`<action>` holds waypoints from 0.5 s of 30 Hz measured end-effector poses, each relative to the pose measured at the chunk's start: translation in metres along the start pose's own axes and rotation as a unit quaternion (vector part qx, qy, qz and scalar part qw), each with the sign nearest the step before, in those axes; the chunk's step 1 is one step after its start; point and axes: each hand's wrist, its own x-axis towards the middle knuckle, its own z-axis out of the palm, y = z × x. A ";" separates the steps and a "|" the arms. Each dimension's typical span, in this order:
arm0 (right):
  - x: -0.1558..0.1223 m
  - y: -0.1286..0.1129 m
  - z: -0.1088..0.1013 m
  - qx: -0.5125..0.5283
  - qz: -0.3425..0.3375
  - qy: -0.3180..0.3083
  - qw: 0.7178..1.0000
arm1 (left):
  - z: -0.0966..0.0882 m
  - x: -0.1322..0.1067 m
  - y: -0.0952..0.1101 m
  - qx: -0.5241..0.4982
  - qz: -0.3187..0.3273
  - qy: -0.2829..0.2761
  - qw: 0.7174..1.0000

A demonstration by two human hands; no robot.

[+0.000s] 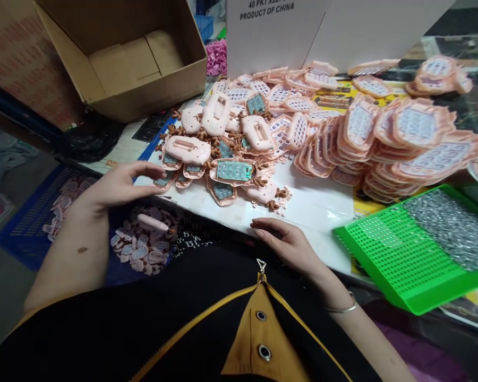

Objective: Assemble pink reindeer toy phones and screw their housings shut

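A slim pink casing (153,222) is below the front edge of the tabletop (318,212), over a heap of pink pieces (139,257); whether it touches them I cannot tell. Its long axis slants from upper left to lower right, the small brown end pointing lower right. It lies apart from the left hand (121,185), below the thumb in view and well to the left of the right hand (284,244). The left grip has thumb and fingers spread, with nothing held; the right grip, by the tabletop's edge, has thumb and fingertips slightly apart and holds nothing. Beyond the left fingertips, a closed shell (187,149) and an open-backed shell (233,171) lie with long axes nearly left to right, the latter's brown antlers rightward.
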 end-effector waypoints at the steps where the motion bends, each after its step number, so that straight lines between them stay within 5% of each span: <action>1: 0.001 -0.001 0.001 -0.001 -0.001 -0.005 1.000 | 0.004 0.009 0.004 0.004 0.021 0.017 1.000; 4: 0.003 -0.003 0.002 -0.014 0.001 -0.007 1.000 | 0.024 0.049 0.017 0.063 0.098 0.004 0.993; 8: 0.002 -0.004 0.004 -0.022 0.000 -0.001 1.000 | 0.039 0.093 0.026 0.176 0.117 -0.031 0.977; 12: 0.005 -0.002 0.001 -0.002 -0.016 0.001 1.000 | 0.032 0.103 0.034 0.268 0.127 -0.061 0.953; 15: 0.007 -0.001 -0.005 0.032 -0.013 0.037 0.999 | 0.022 0.098 0.044 0.305 0.096 -0.001 0.948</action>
